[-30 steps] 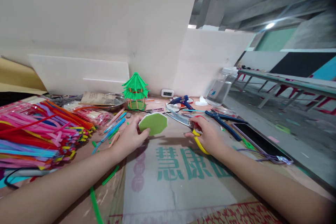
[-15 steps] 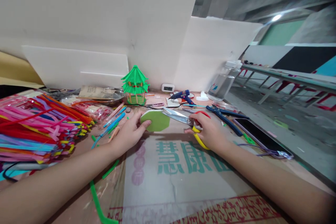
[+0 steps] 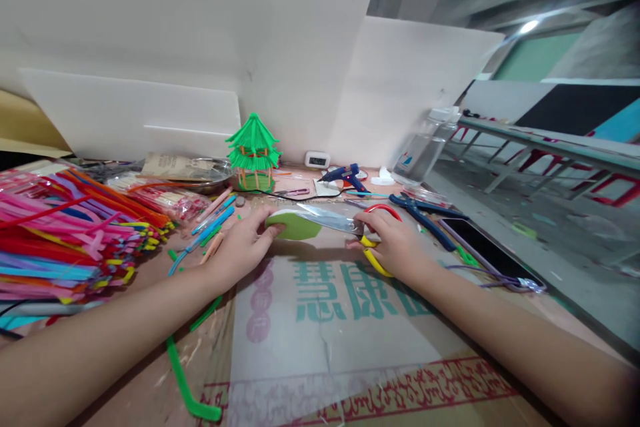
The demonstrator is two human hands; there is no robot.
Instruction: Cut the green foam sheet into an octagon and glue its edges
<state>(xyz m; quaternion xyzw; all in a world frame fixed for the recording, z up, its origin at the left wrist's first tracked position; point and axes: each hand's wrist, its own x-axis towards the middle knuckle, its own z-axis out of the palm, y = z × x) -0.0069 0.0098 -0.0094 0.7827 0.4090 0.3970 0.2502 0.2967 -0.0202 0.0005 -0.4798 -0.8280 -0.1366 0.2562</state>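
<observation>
My left hand (image 3: 240,247) pinches a green foam piece (image 3: 295,225) with a white upper edge, held just above the cardboard sheet (image 3: 325,327). My right hand (image 3: 387,240) grips scissors (image 3: 345,225) with red and yellow handles. Their metal blades reach left across the top of the green piece. A small green pagoda model (image 3: 253,153) stands behind, near the white wall board.
A big pile of coloured pipe cleaners (image 3: 65,240) fills the left side. A blue glue gun (image 3: 345,178), blue pliers (image 3: 425,213), a clear bottle (image 3: 423,147), a phone (image 3: 487,253) and a small clock (image 3: 318,160) lie at the back and right. Green strips (image 3: 185,387) lie near my left arm.
The scissors have moved left and their blades now lie over the green piece. The green piece has tipped flatter, showing less of its face. The view has dipped slightly.
</observation>
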